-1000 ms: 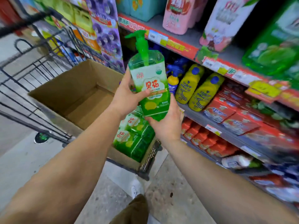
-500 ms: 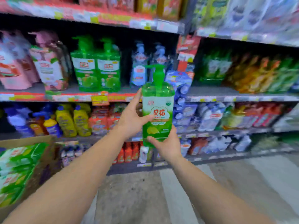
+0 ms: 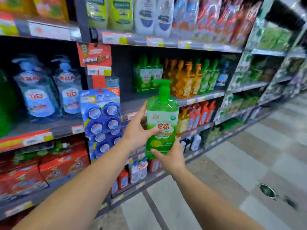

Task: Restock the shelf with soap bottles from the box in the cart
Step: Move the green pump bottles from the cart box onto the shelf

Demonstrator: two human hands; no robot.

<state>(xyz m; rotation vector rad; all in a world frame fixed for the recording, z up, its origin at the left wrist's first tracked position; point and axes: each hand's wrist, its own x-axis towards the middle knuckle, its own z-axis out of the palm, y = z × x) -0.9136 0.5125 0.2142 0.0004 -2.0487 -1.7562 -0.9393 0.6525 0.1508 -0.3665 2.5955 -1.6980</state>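
Observation:
I hold a green pump soap bottle [image 3: 162,118] upright in front of the shelving. My left hand [image 3: 137,130] grips its left side, thumb across the label. My right hand [image 3: 171,156] cups the base from below. Behind the bottle, on the middle shelf [image 3: 199,98], stand similar green pump bottles [image 3: 147,75] beside orange ones [image 3: 184,78]. The box and the cart are out of view.
Blue pump bottles [image 3: 49,90] stand on the shelf to the left. A hanging strip of blue round packs [image 3: 103,123] juts out beside my left hand. Red boxes [image 3: 41,170] fill the lower left shelf. The grey aisle floor [image 3: 249,163] opens to the right.
The view has swung further right along the shelving, away from the cart and box. Both hands keep the same hold on the green bottle, which is now in front of another shelf section.

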